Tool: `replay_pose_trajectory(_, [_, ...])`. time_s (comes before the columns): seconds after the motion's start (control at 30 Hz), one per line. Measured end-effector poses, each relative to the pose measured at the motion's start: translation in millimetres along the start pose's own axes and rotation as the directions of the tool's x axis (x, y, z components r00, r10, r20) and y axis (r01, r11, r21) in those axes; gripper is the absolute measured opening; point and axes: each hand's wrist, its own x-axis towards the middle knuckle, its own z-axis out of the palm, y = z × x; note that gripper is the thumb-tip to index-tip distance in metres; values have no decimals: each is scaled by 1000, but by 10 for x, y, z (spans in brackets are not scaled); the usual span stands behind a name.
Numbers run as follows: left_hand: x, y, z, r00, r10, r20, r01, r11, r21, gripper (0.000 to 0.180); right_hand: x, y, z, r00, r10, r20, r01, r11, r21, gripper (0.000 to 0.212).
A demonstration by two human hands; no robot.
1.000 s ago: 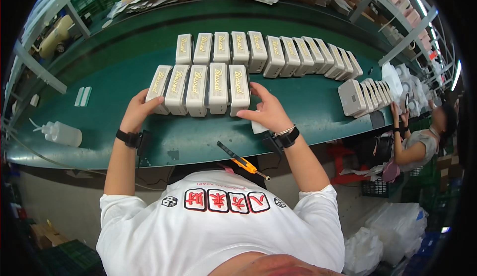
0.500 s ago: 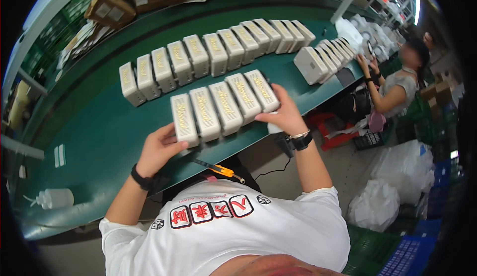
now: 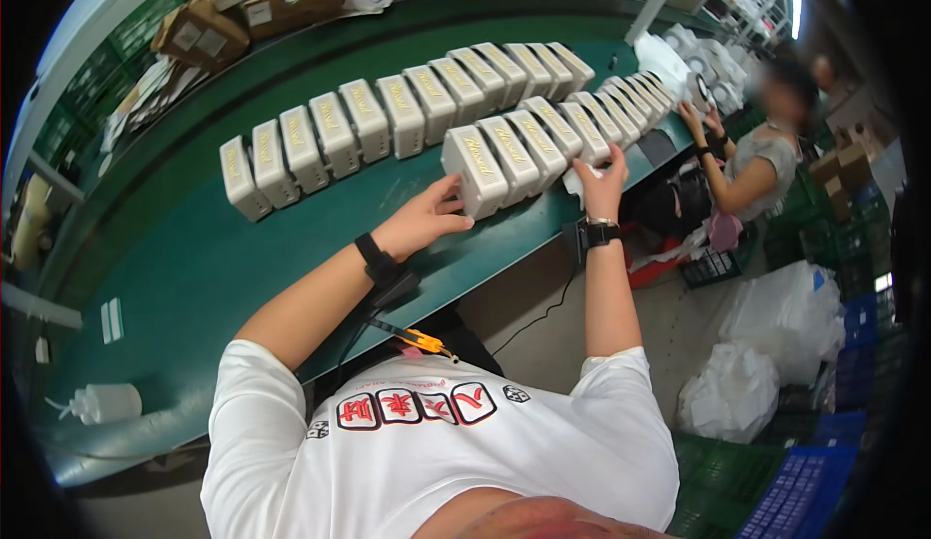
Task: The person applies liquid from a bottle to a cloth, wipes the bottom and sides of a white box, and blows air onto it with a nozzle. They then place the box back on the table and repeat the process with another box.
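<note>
Curly gold writing (image 3: 478, 158) is on the white boxes (image 3: 493, 194). The white shirt (image 3: 436, 471) has 4 big red signs (image 3: 397, 406).

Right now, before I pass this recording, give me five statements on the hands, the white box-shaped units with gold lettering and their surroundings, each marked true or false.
1. The left hand is at the left end of the nearer row of white box-shaped units with gold lettering. True.
2. The right hand grips the translucent white bottle with a thin nozzle. False: the bottle is on the green table, far left of both hands.
3. A black band circles the left wrist. True.
4. The farther row of white units has fewer units than the nearer row. False: it has more.
5. Another person in a pale short-sleeved top is at the right. True.
</note>
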Motion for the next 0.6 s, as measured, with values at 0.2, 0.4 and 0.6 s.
replay_pose_trajectory(0.2, [-691,414,-431,968,203,-148,-169,962,216,48,-228,225,-293,995,4,-99,6,994,105,65])
replay_pose_trajectory(0.4, [-1547,786,-1617,346,554,-757,90,783,615,68,-390,-18,-538,973,220,74,-232,940,249,49])
replay_pose_trajectory(0.6, [-1511,614,-2240,693,209,-690,-8,959,282,83,-355,-448,-529,969,146,198,-207,918,337,40])
